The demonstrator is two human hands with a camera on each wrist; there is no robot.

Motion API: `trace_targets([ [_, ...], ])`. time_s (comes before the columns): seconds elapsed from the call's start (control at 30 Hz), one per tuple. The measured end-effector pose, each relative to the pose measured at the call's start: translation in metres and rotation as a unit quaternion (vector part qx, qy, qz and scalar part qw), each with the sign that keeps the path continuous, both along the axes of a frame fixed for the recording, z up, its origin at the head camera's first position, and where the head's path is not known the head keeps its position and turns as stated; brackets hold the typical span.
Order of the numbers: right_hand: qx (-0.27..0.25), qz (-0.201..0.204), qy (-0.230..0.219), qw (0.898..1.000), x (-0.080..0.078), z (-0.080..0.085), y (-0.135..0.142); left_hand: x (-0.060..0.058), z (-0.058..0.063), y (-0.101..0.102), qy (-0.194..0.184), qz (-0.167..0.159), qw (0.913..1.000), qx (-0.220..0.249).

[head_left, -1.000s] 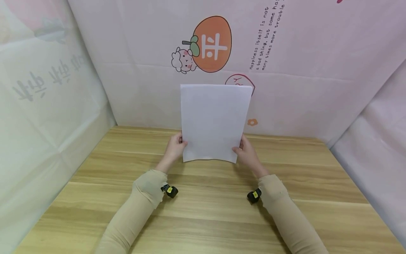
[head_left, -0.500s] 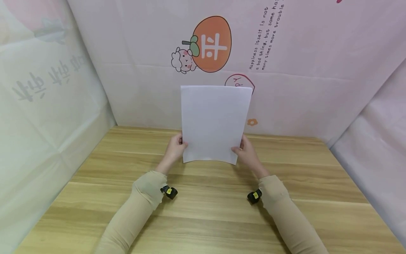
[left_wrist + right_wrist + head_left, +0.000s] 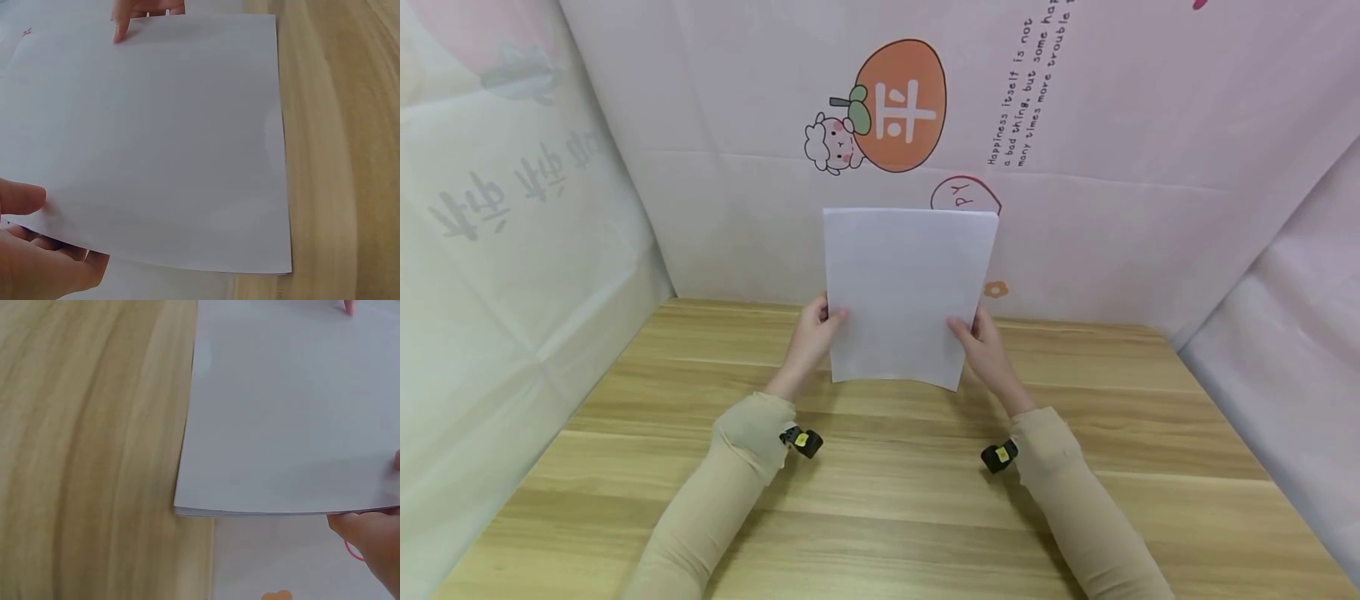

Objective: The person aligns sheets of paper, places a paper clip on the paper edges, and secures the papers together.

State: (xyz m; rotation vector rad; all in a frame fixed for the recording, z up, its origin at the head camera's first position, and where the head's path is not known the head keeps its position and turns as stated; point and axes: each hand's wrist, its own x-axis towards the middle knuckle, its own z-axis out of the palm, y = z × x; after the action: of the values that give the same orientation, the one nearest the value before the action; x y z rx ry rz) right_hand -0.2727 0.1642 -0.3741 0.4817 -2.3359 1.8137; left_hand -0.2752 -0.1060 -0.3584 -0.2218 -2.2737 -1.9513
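Observation:
A stack of blank white paper (image 3: 910, 292) is held upright over the far part of the table, its lower edge slightly bowed. My left hand (image 3: 808, 340) pinches its left side, thumb on the near face and fingers behind. On the opposite side my right hand (image 3: 988, 354) grips it the same way. Layered sheet edges show along the paper (image 3: 281, 425) in the right wrist view, with the right hand (image 3: 374, 540) under its side. The left wrist view has the left hand (image 3: 47, 265) at the lower left corner of the picture, its fingers partly hidden behind the sheets.
The wood-grain table (image 3: 895, 508) runs back to a printed white cloth (image 3: 737, 225) hanging behind the paper. More cloth (image 3: 497, 275) hangs at the left, and a further cloth (image 3: 1292, 333) at the right. Both wrists wear small black cameras.
Both hands have shifted up along the sides of the paper, their thumbs now higher on its face. The top edge of the stack sits slightly lower in the head view.

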Motion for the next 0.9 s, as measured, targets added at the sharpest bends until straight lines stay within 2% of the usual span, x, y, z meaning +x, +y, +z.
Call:
trace_targets([
  [0.13, -0.017, -0.006, 0.002, 1.000, 0.007, 0.018, -0.004, 0.000, 0.006, 0.000, 0.002, -0.006, 0.9997, 0.026],
  [0.27, -0.029, -0.004, 0.029, 0.999, 0.012, 0.032, -0.007, 0.001, 0.013, 0.000, 0.002, -0.010, 0.9993, 0.036],
  [0.57, -0.050, -0.021, 0.049, 0.997, -0.001, 0.032, -0.007, 0.003, 0.029, 0.001, 0.012, -0.002, 0.9987, 0.050],
  [0.9, -0.078, -0.045, 0.082, 0.993, -0.001, 0.047, -0.013, 0.002, 0.040, 0.002, 0.044, -0.007, 0.9963, 0.074],
])
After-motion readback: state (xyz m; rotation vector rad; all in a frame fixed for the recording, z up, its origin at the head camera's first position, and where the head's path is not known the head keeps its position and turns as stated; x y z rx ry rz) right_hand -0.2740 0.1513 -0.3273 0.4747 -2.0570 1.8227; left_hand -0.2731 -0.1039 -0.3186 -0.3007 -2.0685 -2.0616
